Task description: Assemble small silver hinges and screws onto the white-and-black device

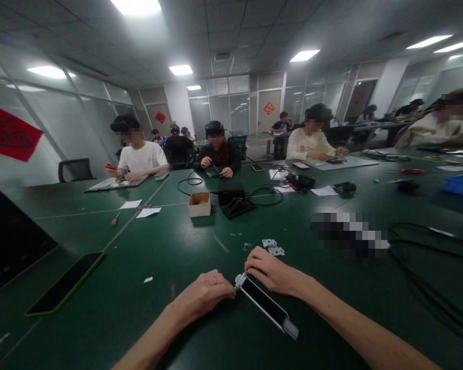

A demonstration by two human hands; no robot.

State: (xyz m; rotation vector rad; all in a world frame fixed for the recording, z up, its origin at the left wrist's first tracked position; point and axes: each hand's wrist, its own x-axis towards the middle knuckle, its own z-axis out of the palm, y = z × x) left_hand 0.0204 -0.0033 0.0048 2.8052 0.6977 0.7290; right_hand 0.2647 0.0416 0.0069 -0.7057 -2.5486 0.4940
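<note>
A long, narrow silver-framed piece with a dark inner face lies at a slant on the green table in front of me. My left hand, a ring on one finger, is closed with its fingertips pinched at the far-left end of this piece. My right hand has its fingers curled down on the same end, from the other side. The fingertips partly hide what they grip there. A grey tab sticks out at the near end. Just beyond my right hand lie several flat metal plates.
A phone in a green case lies left, beside a dark screen. Ahead stand a small cardboard box and a black box with cables. Black cables run along the right. Several people sit across the table.
</note>
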